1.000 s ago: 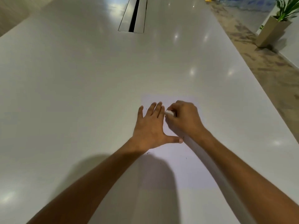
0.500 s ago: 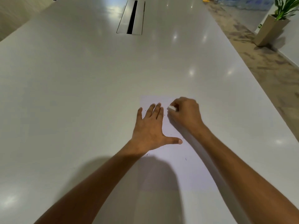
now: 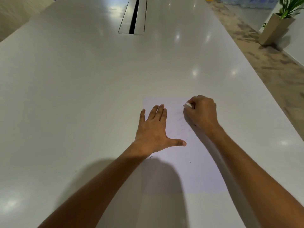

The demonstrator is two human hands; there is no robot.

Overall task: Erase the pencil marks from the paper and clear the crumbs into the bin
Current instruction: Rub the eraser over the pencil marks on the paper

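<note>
While your left hand lies flat, fingers spread, pinning the paper on the table, and your right hand grips the eraser near its far edge, a hard stroke could crease the unpinned corner or scatter what look like crumbs.

Surface: white glossy table, with a slotted cable hatch at the far centre.
Paper: white sheet lying flat, near centre-right.
Left hand: palm down, fingers straight, thumb spread, pressing the sheet's left edge.
Right hand: fingers curled round a white eraser at the sheet's far right corner.
Marks: faint grey smudges between the hands.
Crumbs: dark specks scattered on the sheet.
Background: potted plant on the floor, far right.
</note>
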